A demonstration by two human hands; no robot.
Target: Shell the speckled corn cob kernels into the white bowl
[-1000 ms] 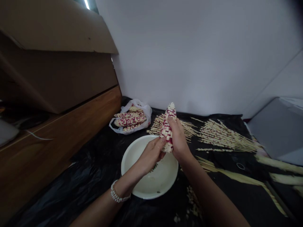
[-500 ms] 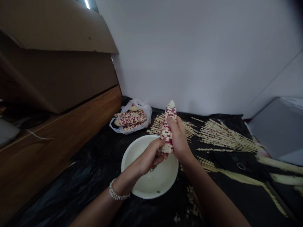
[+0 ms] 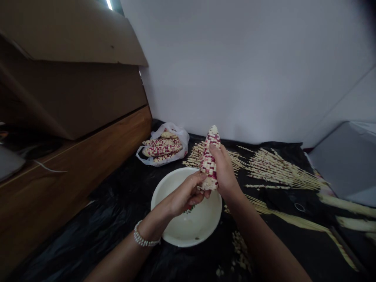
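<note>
An ear of corn [image 3: 209,162] with cream and dark red kernels stands nearly upright between my hands, tip pointing away. My right hand [image 3: 225,170] wraps around its right side, thumb lying along the kernels. At the lower end, my left hand [image 3: 188,192] is closed on the ear with the thumb pressed near the base; its other fingers are partly hidden beneath. Below both hands sits a white bowl [image 3: 202,231] with a green pattern showing inside and a small dark speck near its front.
A white plastic bag [image 3: 183,137] of corn ears lies behind the bowl. Skewers threaded with kernels [image 3: 270,168] and bare sticks [image 3: 293,221] lie at right. Loose kernels [image 3: 241,250] are scattered on the black plastic sheet [image 3: 117,219]. A cardboard box [image 3: 96,90] stands at left.
The ear and both hands have shifted very slightly to the right. Both hands keep their hold on the ear; little else differs.
</note>
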